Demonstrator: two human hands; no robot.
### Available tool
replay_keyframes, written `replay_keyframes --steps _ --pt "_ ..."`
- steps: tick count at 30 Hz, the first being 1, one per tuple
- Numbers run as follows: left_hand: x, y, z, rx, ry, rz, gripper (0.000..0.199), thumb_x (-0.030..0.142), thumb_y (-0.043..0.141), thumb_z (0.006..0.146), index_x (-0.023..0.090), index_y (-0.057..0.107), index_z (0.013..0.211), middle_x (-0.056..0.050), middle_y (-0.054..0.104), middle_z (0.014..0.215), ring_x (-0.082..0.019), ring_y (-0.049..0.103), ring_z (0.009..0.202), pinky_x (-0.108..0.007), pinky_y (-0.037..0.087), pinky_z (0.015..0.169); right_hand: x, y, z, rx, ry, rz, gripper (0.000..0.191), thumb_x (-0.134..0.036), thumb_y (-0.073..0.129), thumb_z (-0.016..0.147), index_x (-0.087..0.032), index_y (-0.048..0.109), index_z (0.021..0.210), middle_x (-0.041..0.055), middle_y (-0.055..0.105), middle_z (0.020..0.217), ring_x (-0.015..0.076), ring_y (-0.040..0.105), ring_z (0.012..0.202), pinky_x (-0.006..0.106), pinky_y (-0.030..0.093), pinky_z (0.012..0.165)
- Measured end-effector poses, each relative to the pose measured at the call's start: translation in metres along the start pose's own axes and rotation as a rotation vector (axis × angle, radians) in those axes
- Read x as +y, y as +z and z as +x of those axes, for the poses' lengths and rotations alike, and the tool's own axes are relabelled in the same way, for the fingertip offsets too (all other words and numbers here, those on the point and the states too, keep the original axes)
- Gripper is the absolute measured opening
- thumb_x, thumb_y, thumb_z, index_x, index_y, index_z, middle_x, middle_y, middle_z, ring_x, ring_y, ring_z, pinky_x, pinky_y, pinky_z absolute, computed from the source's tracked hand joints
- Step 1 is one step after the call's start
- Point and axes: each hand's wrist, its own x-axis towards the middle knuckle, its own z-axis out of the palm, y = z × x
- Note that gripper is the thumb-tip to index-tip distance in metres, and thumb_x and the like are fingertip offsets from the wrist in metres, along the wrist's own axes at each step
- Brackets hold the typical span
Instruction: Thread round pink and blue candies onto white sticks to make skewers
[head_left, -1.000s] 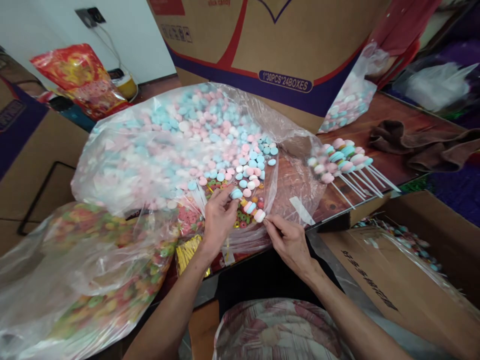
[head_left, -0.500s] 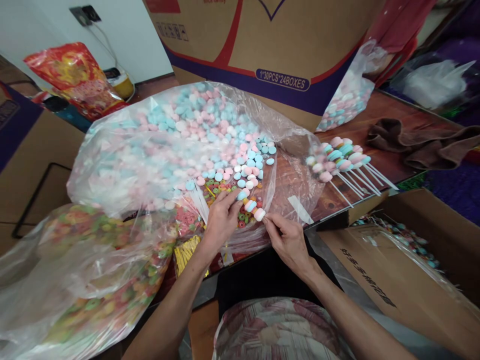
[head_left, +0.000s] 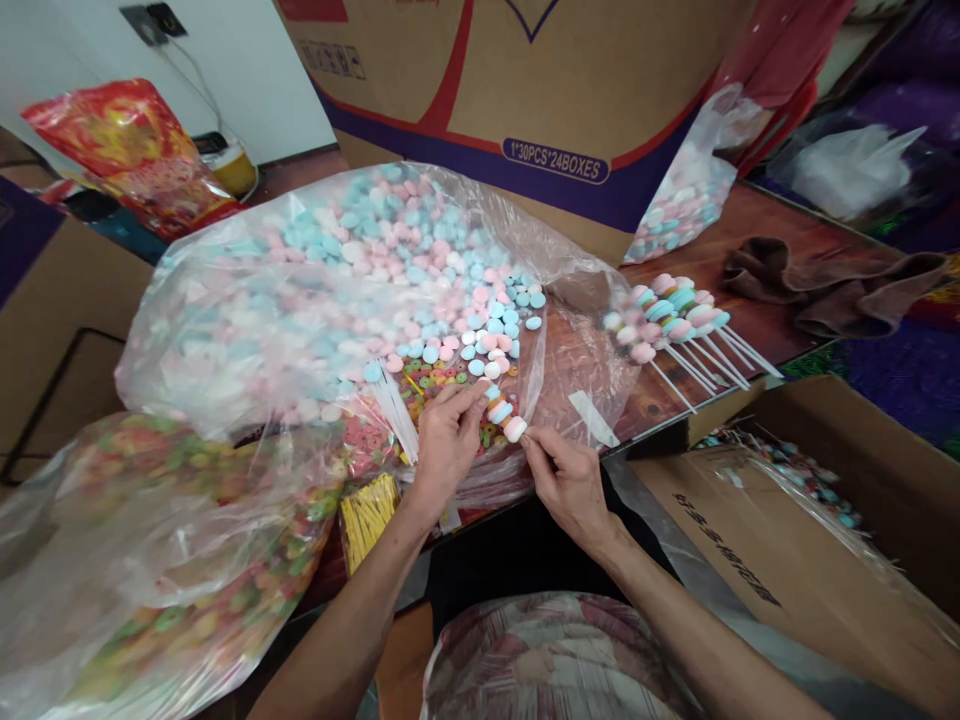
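Observation:
Between my two hands is a candy skewer (head_left: 504, 410), threaded with pink, blue and white marshmallows and orange-coloured rings. My left hand (head_left: 448, 435) is closed at its far end, fingertips pinching the top marshmallow. At the near end my right hand (head_left: 566, 478) pinches the stick just below a white marshmallow; the stick itself is mostly hidden in the fingers. Under the skewer lie ring gummies (head_left: 442, 374). White sticks (head_left: 396, 412) rest left of my left hand, by a packet of gold twist ties (head_left: 369, 518). Loose marshmallows (head_left: 495, 342) spill from a large clear bag (head_left: 202, 270).
Several filled skewers (head_left: 686, 312) lie at the table's right, near a brown cloth (head_left: 832, 285). A bag of gummy rings (head_left: 187, 560) fills the lower left. An open carton (head_left: 757, 520) stands at the lower right; a big carton (head_left: 555, 90) rises behind.
My left fingers have closed over the top marshmallow at the skewer's far end. My right hand keeps its grip. The view has shifted slightly, moving the scene a little left.

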Motion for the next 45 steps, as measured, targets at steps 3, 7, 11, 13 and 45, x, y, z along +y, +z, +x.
replay_keyframes --steps 3,7,11,13,45 --pt "-0.003 0.000 -0.003 -0.013 -0.020 -0.001 0.027 0.029 0.054 0.093 0.022 0.074 0.110 -0.006 0.071 0.096 -0.018 0.065 0.088 -0.030 0.052 0.079 0.000 0.002 0.000 0.019 0.017 0.011 0.023 -0.025 0.048 0.099 -0.018 0.064 0.084 -0.0014 0.058 0.064 0.0111 0.052 0.054 0.023 0.040 0.058" --pt "-0.008 -0.002 -0.004 0.003 -0.045 -0.051 0.027 0.035 0.058 0.090 0.023 0.075 0.108 -0.005 0.072 0.109 -0.021 0.066 0.101 -0.035 0.053 0.093 -0.002 0.005 0.002 0.025 0.021 0.045 0.026 -0.021 0.046 0.099 -0.019 0.062 0.080 -0.0009 0.059 0.067 0.0114 0.055 0.058 0.022 0.042 0.061" --pt "-0.012 -0.001 0.005 0.071 -0.168 -0.144 0.035 0.044 0.066 0.084 0.024 0.073 0.111 -0.004 0.072 0.117 -0.024 0.065 0.111 -0.042 0.047 0.107 -0.002 -0.001 0.011 0.010 0.019 0.032 0.024 -0.019 0.045 0.099 -0.020 0.062 0.081 -0.0011 0.062 0.070 0.0111 0.056 0.060 0.021 0.043 0.061" --pt "-0.012 -0.001 0.010 0.079 -0.215 -0.181 0.038 0.048 0.069 0.080 0.024 0.074 0.110 -0.003 0.072 0.117 -0.025 0.066 0.112 -0.044 0.047 0.108 0.000 -0.013 0.016 0.020 -0.025 -0.023 0.022 -0.019 0.046 0.099 -0.020 0.062 0.084 -0.0008 0.063 0.072 0.0115 0.057 0.062 0.021 0.043 0.062" --pt "-0.015 -0.021 -0.014 0.049 -0.131 -0.014 0.016 0.020 0.057 0.085 0.020 0.072 0.085 -0.004 0.068 0.084 -0.019 0.063 0.082 -0.033 0.052 0.079 -0.056 0.009 0.045 -0.145 -0.353 0.043 0.019 -0.014 0.049 0.098 -0.018 0.067 0.096 0.0068 0.068 0.089 0.0209 0.061 0.084 0.036 0.048 0.078"
